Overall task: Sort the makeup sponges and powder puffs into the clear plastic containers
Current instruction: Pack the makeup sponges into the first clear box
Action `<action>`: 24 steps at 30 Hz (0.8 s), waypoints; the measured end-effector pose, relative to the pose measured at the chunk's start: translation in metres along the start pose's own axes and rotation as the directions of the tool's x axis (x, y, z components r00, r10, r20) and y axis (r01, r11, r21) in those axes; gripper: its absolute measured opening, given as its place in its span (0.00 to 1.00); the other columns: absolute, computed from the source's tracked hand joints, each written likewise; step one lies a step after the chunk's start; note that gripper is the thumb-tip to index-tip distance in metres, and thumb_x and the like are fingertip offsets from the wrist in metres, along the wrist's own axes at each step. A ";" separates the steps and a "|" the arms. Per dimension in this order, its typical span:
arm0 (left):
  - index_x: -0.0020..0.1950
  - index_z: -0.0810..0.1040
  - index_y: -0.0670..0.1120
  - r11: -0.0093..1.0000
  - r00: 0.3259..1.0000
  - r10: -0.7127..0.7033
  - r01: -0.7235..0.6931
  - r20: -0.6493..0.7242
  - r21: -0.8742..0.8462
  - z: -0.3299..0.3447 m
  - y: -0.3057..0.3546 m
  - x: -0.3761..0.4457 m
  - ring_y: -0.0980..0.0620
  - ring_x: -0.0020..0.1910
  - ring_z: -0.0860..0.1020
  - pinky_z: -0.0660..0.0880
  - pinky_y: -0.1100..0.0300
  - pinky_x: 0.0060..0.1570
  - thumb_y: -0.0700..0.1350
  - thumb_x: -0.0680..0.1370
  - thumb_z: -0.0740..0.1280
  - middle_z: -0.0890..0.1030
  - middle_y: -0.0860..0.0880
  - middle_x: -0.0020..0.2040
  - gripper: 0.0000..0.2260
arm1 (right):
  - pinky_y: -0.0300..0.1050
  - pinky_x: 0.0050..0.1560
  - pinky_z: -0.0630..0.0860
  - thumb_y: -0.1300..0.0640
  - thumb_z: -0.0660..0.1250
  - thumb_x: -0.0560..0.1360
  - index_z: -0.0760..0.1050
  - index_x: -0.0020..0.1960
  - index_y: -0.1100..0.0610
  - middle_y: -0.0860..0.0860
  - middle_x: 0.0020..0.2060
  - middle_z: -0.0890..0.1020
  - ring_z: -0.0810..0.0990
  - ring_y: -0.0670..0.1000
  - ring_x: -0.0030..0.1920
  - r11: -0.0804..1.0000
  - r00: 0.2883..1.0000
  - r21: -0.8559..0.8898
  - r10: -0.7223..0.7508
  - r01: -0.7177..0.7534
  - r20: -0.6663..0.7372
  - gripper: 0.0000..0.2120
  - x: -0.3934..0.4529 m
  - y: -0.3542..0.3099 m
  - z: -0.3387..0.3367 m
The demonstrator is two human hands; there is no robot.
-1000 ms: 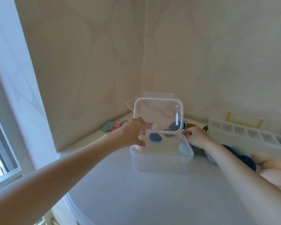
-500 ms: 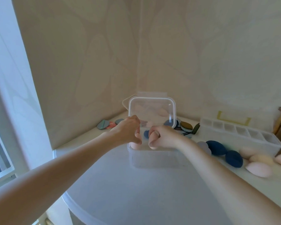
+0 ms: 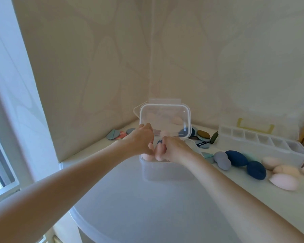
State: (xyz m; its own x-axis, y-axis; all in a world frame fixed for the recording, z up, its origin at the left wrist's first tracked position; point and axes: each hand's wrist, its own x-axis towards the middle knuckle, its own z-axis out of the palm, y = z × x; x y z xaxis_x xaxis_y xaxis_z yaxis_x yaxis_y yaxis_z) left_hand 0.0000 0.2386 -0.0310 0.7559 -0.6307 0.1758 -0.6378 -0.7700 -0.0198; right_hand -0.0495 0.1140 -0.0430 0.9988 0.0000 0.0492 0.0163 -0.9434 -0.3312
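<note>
Only blurred print on one puff (image 3: pixel 202 144).

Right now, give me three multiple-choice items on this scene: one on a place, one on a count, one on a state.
1. Where do both hands meet?
A. over the open clear box
B. over the long tray
C. at the window

2. How many dark blue sponges lie loose on the counter right of the box?
A. none
B. two
C. five

3. How is the box lid?
A. shut
B. lying flat on the counter
C. standing open

Answers:
1 A: the left hand and right hand are together at the clear box.
2 B: one dark blue sponge lies beside another.
3 C: the lid stands upright behind the hands.
</note>
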 end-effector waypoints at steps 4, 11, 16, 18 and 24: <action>0.61 0.74 0.46 0.994 0.989 0.094 -0.086 -0.111 0.069 -0.001 0.007 0.000 0.48 0.63 0.66 0.69 0.58 0.59 0.55 0.70 0.70 0.67 0.48 0.63 0.23 | 0.44 0.44 0.69 0.56 0.58 0.76 0.62 0.33 0.55 0.52 0.34 0.75 0.74 0.54 0.40 1.000 1.000 -0.012 -0.019 0.019 0.015 0.13 -0.003 -0.001 -0.002; 0.65 0.69 0.48 0.998 0.997 0.055 -0.054 -0.046 0.021 0.012 0.014 0.003 0.48 0.63 0.69 0.72 0.57 0.54 0.51 0.73 0.69 0.64 0.47 0.65 0.22 | 0.41 0.37 0.71 0.62 0.62 0.75 0.76 0.47 0.58 0.49 0.36 0.78 0.76 0.51 0.36 0.967 0.995 0.249 0.068 -0.049 -0.068 0.05 -0.009 0.013 -0.026; 0.64 0.69 0.47 0.999 0.998 0.044 -0.044 -0.037 0.009 0.012 0.016 0.001 0.46 0.63 0.69 0.74 0.56 0.56 0.50 0.73 0.70 0.65 0.47 0.64 0.22 | 0.44 0.40 0.71 0.66 0.59 0.75 0.79 0.49 0.62 0.57 0.47 0.82 0.77 0.55 0.43 0.953 0.860 0.130 0.302 -0.272 -0.411 0.10 -0.005 0.067 -0.057; 0.64 0.69 0.47 0.999 0.999 0.036 -0.036 -0.040 -0.002 0.012 0.016 0.002 0.46 0.63 0.69 0.74 0.56 0.56 0.50 0.72 0.70 0.65 0.46 0.64 0.23 | 0.44 0.40 0.69 0.63 0.63 0.75 0.79 0.51 0.65 0.62 0.50 0.82 0.75 0.54 0.41 0.929 0.901 0.081 0.369 -0.360 -0.229 0.09 -0.008 0.082 -0.045; 0.63 0.71 0.48 1.000 0.997 0.002 -0.004 -0.072 -0.025 0.013 0.017 0.001 0.45 0.65 0.65 0.67 0.53 0.64 0.50 0.72 0.71 0.66 0.46 0.65 0.22 | 0.49 0.53 0.74 0.58 0.67 0.74 0.77 0.52 0.62 0.58 0.52 0.80 0.74 0.53 0.48 0.902 0.925 0.294 0.362 -0.316 -0.118 0.10 -0.017 0.086 -0.024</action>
State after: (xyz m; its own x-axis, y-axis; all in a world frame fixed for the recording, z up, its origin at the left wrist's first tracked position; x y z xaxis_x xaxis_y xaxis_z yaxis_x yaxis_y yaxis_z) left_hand -0.0084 0.2236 -0.0438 0.7418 -0.6239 0.2461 -0.6444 -0.7647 0.0036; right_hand -0.0664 0.0252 -0.0491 0.9240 -0.3806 0.0364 -0.2871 -0.7536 -0.5913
